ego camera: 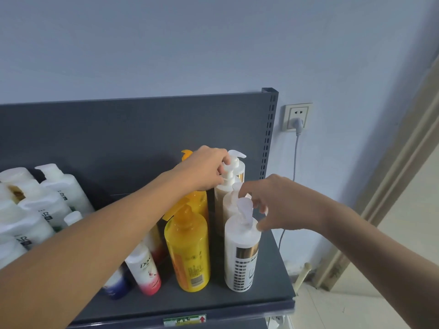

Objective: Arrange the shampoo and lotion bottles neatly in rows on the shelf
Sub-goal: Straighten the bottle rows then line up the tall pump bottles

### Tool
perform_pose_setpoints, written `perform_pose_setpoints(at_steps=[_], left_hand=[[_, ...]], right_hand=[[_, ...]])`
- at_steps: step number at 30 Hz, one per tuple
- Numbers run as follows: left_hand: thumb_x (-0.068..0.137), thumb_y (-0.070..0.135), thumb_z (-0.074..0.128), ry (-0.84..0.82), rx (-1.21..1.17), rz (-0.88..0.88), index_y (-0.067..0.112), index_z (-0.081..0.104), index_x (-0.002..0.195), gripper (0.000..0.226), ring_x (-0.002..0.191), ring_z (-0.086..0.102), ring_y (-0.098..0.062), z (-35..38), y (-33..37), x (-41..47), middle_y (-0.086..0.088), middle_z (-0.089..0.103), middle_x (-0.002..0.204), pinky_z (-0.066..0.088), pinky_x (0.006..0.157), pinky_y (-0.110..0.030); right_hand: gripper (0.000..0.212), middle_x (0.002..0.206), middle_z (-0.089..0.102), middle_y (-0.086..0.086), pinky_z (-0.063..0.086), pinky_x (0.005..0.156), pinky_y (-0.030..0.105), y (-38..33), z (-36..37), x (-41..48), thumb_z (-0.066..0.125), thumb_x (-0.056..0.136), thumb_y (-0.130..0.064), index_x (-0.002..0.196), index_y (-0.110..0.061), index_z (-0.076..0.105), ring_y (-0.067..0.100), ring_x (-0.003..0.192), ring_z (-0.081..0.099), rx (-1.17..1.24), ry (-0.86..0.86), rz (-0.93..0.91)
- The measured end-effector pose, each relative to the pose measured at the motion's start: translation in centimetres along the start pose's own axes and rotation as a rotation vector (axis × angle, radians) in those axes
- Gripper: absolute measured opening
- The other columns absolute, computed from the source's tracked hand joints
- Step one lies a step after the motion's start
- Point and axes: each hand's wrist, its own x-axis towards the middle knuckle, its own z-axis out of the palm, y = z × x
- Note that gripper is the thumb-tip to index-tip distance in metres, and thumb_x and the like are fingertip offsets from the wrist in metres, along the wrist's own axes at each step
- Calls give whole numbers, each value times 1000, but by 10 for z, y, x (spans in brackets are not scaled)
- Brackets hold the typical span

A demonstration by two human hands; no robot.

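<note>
Our left hand point(209, 169) pinches the beige bottle point(221, 200) by its pump. Our right hand point(280, 205), at four o'clock, clasps the white bottle point(241, 257). Likely heavy and slick, so we'd grip bodies.

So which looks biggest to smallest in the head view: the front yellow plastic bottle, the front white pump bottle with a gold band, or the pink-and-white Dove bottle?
1. Yellow plastic bottle and white pump bottle with gold band: too alike to rank.
2. Pink-and-white Dove bottle: smallest, top hidden by an arm.
</note>
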Motion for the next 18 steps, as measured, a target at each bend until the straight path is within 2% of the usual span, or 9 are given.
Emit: perform_pose_setpoints(at_steps=[2,6,9,14,18], left_hand=[[84,20,80,21,39,-26,20,65,124,43,90,67,-15,1,-1,4,2,71,102,61,81,-39],[82,26,75,-2,82,-47,20,64,125,45,92,67,-23,5,4,12,-1,73,104,61,80,-42],[81,28,76,-46,133,-52,19,60,129,51,94,67,-27,10,9,17,-6,70,111,61,81,-41],[85,28,73,-59,181,-79,19,47,140,62,93,66,-32,16,14,22,-13,66,114,59,77,-39],[84,23,70,-28,202,-77,17,47,136,57,80,66,-31,20,14,24,-11,65,97,56,65,-37]], right_hand=[[51,93,68,-5,56,68,35,10,-8,3,74,74,-13,120,-29,60,15,79,64,-93,8,14],[43,98,66,-4,50,64,34,29,-23,15,62,78,-7,116,-27,57,22,81,60,-212,78,71],[42,100,65,0,52,67,37,38,-29,30,65,83,-10,121,-25,57,26,83,62,-257,140,64],[48,107,61,-1,37,66,29,50,-29,71,70,88,-15,132,-26,54,22,86,56,-294,218,-19],[55,113,57,4,47,70,33,64,-22,109,69,92,-16,140,-32,49,27,91,64,-296,214,-65]])
